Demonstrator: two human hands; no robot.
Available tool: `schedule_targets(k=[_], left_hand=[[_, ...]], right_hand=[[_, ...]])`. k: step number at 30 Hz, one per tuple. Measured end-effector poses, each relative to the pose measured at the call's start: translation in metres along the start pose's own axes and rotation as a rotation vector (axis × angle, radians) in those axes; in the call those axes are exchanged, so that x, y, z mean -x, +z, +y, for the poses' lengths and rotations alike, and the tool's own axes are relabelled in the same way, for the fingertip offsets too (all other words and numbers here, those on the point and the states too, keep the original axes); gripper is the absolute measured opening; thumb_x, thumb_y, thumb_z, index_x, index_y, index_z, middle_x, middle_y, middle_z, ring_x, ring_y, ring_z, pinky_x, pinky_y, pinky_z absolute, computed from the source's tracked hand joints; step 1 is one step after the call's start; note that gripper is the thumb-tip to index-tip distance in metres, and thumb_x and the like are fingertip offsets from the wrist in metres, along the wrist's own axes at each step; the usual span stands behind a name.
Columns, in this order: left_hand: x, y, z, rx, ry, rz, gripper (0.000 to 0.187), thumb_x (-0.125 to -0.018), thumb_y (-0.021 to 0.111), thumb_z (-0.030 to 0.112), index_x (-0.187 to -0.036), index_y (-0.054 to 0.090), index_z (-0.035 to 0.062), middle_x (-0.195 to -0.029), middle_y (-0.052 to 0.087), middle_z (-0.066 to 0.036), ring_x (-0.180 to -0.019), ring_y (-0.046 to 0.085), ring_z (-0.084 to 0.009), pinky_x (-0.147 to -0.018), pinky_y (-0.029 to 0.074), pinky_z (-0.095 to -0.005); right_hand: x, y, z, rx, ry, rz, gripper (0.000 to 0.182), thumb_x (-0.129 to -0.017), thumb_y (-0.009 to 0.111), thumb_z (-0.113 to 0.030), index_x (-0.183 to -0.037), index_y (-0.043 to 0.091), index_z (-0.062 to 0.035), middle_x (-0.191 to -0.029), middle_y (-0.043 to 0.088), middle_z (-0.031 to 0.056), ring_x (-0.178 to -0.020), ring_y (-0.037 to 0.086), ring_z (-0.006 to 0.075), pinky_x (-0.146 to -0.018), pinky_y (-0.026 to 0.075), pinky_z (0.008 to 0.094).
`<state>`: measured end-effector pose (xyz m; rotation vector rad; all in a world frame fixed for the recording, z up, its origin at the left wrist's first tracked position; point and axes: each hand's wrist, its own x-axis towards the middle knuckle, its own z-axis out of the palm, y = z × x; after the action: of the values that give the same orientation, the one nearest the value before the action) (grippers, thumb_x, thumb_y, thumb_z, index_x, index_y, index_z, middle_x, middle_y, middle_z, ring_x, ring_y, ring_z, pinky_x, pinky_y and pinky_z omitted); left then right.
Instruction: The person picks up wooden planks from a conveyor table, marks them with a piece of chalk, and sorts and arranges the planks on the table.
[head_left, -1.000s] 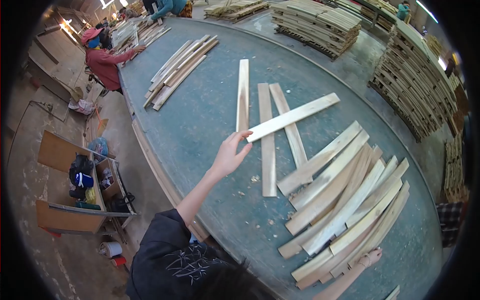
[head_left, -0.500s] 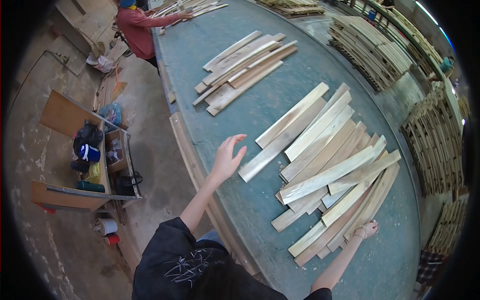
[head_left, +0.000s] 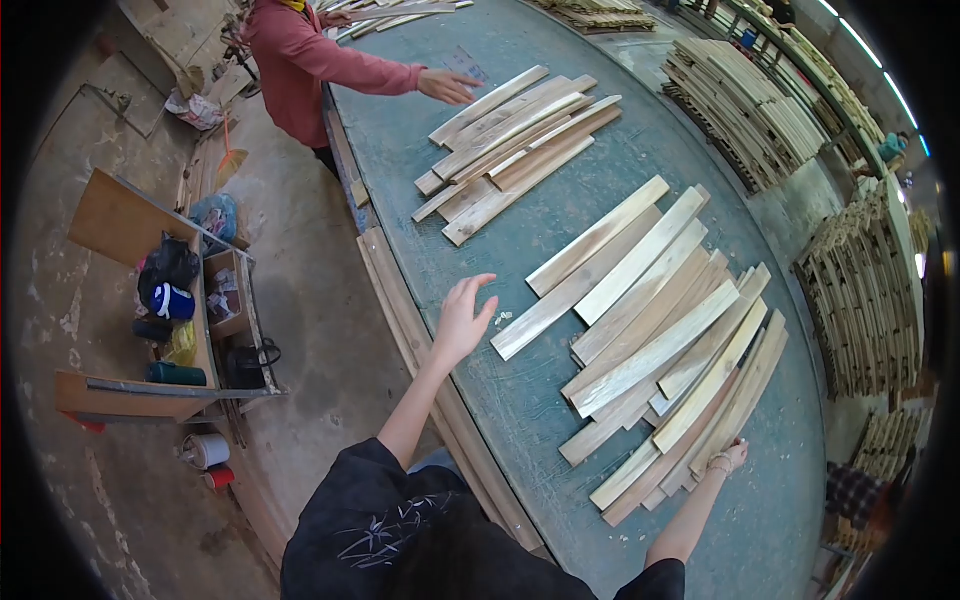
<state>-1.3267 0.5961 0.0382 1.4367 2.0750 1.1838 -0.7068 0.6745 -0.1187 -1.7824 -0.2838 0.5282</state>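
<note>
1. Two hands of the wearer are in view. We've got the left hand (head_left: 463,318) over the table (head_left: 530,430), thumb and fingers spread apart with just air between them.
2. The right hand (head_left: 735,455) sits at the near right corner of the big bunch of slats (head_left: 655,350), by the lower end of the outermost slat (head_left: 742,395). We can't tell whether its fingers are clamped on that wood or simply resting beside it.
3. That bunch lies flat on the table between our two hands. Long axes run lower left to upper right in our view, so the slats point across the table rather than along it.
4. Not all parallel, mind you: we'd call it a loose fan. The outermost slat on the right stands steeper in the view, while a few in the middle lean over flatter and overlap their neighbours.
5. On the left side, the leftmost slat (head_left: 598,235) points the same diagonal way, and the lower end of the one next to it is near our left hand.
6. Further up the table we see a second bunch (head_left: 520,150), slanting likewise, with a co-worker's hand (head_left: 448,86) stretched out near its upper left end.
</note>
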Motion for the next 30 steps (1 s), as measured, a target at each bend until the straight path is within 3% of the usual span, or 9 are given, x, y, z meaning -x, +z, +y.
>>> schedule_targets(k=[3, 16, 20, 22, 25, 30], left_hand=[[0.002, 0.003, 0.003, 0.002, 0.021, -0.079, 0.03, -0.077, 0.053, 0.015, -0.105, 0.048, 0.0068, -0.1, 0.05, -0.012, -0.096, 0.047, -0.0277, -0.083, 0.036, -0.0354], [0.017, 0.018, 0.031, 0.003, 0.059, -0.163, 0.036, -0.077, 0.052, 0.017, -0.11, 0.043, 0.0073, -0.106, 0.046, -0.014, -0.1, 0.043, -0.0306, -0.085, 0.033, -0.0373], [0.019, 0.028, 0.04, 0.058, 0.086, -0.217, 0.036, -0.077, 0.052, 0.016, -0.111, 0.042, 0.0065, -0.107, 0.045, -0.015, -0.101, 0.042, -0.0309, -0.087, 0.033, -0.0378], [0.018, 0.033, 0.042, 0.061, 0.108, -0.28, 0.036, -0.077, 0.051, 0.016, -0.111, 0.042, 0.0055, -0.107, 0.045, -0.015, -0.102, 0.042, -0.0307, -0.087, 0.032, -0.0379], [0.014, 0.042, 0.042, 0.032, 0.14, -0.247, 0.037, -0.077, 0.052, 0.016, -0.111, 0.042, 0.0052, -0.107, 0.044, -0.015, -0.102, 0.042, -0.0307, -0.087, 0.032, -0.0382], [0.018, 0.06, 0.041, -0.072, 0.167, -0.311, 0.04, -0.077, 0.051, 0.019, -0.114, 0.039, 0.0073, -0.11, 0.041, -0.015, -0.103, 0.04, -0.0313, -0.086, 0.031, -0.0403]], right_hand=[[-0.012, -0.011, 0.011, -0.133, 0.036, -0.109, 0.027, -0.086, 0.042, -0.027, -0.086, 0.052, -0.0017, -0.084, 0.057, 0.0088, -0.077, 0.053, 0.0173, -0.068, 0.044, 0.0289], [0.096, -0.101, -0.02, -0.463, 0.02, 0.18, 0.027, -0.086, 0.042, -0.026, -0.086, 0.048, 0.0003, -0.08, 0.055, 0.0103, -0.07, 0.053, 0.0211, -0.067, 0.049, 0.0354], [0.113, -0.15, -0.003, -0.445, 0.029, 0.286, 0.026, -0.086, 0.042, -0.025, -0.086, 0.047, 0.0008, -0.079, 0.054, 0.0115, -0.071, 0.053, 0.0204, -0.063, 0.05, 0.0344], [0.12, -0.173, 0.008, -0.469, 0.0, 0.218, 0.025, -0.086, 0.043, -0.025, -0.084, 0.048, -0.0007, -0.075, 0.054, 0.0104, -0.067, 0.053, 0.0192, -0.058, 0.049, 0.0326], [0.136, -0.19, 0.009, -0.429, 0.024, 0.328, 0.024, -0.085, 0.044, -0.026, -0.083, 0.049, -0.0028, -0.073, 0.054, 0.0089, -0.063, 0.053, 0.0178, -0.056, 0.048, 0.0317], [0.142, -0.202, 0.006, -0.397, 0.128, 0.201, 0.024, -0.084, 0.046, -0.028, -0.082, 0.05, -0.0053, -0.072, 0.055, 0.0061, -0.061, 0.053, 0.0173, -0.054, 0.046, 0.0304]])
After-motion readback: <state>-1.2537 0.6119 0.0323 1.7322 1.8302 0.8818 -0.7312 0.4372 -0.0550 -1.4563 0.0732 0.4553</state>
